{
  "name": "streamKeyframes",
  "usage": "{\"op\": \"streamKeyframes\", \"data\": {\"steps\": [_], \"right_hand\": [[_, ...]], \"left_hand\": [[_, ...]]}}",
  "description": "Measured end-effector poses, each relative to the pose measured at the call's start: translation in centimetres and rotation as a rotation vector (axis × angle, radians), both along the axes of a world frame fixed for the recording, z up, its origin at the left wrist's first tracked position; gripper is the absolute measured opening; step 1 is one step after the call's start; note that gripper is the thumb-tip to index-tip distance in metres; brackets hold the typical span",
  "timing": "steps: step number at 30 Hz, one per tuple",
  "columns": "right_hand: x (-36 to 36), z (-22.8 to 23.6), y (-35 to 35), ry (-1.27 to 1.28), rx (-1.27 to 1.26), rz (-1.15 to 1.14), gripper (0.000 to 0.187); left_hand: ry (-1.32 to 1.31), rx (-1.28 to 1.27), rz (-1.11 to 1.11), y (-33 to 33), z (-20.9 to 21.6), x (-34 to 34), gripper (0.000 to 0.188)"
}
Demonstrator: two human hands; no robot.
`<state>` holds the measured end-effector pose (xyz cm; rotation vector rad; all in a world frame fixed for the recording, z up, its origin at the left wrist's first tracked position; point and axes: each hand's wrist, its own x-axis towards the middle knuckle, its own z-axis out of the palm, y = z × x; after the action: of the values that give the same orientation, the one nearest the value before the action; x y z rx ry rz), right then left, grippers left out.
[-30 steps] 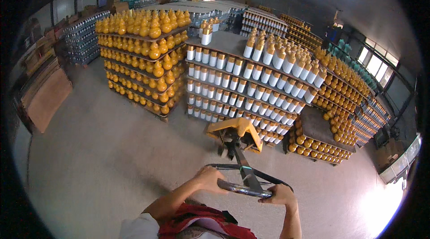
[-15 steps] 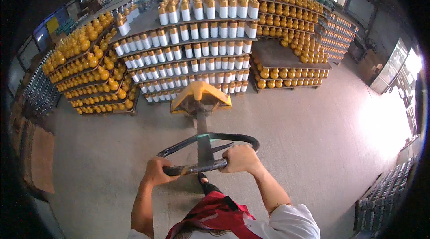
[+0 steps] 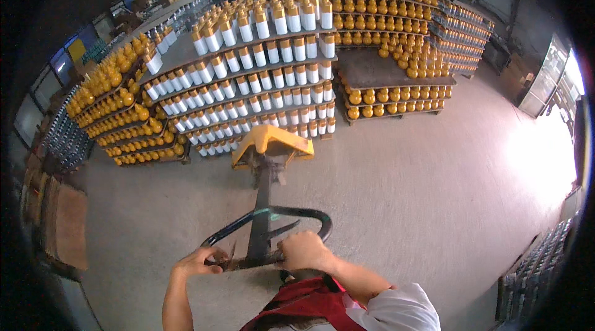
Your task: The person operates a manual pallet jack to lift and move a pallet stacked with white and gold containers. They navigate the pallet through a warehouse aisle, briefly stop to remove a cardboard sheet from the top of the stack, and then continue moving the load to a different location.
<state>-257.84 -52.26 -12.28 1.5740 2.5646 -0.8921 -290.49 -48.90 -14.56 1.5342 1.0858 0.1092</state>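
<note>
A yellow pallet jack [image 3: 263, 139] stands in front of me, its black loop handle [image 3: 297, 211] tilted toward me. My right hand [image 3: 304, 250] is closed around the right part of the handle's near bar. At the bar's left corner, my left hand [image 3: 199, 261] holds the handle more loosely, with its fingers partly around it. Directly beyond the jack rises a tiered stack of white bottles with gold tops [image 3: 254, 58], on boards. The jack's forks are hidden beneath that stack.
Stacks of amber gourd-shaped bottles stand at the left [image 3: 114, 74] and right [image 3: 396, 95]. Flat brown sheets [image 3: 68, 225] lean at the left. A dark stack of bottles [image 3: 539, 275] stands at the lower right. Concrete floor [image 3: 396, 188] surrounds the jack; bright light falls near the right doorway.
The handle has come lower and closer to me, swinging slightly left, and both hands moved with it. My left hand's grip has loosened. The white bottle stack now appears turned.
</note>
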Motion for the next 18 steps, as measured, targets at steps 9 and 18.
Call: {"op": "streamKeyframes", "data": {"steps": [9, 18], "right_hand": [[4.6, 1.2, 3.0, 0.071, -0.099, 0.225, 0.042], [8.9, 2.9, 5.3, 0.019, -0.156, 0.313, 0.045]], "left_hand": [[0.486, -0.151, -0.338, 1.8, 5.1, 13.0, 0.075], [0.445, -0.004, -0.304, 1.9, 3.2, 15.8, 0.065]]}}
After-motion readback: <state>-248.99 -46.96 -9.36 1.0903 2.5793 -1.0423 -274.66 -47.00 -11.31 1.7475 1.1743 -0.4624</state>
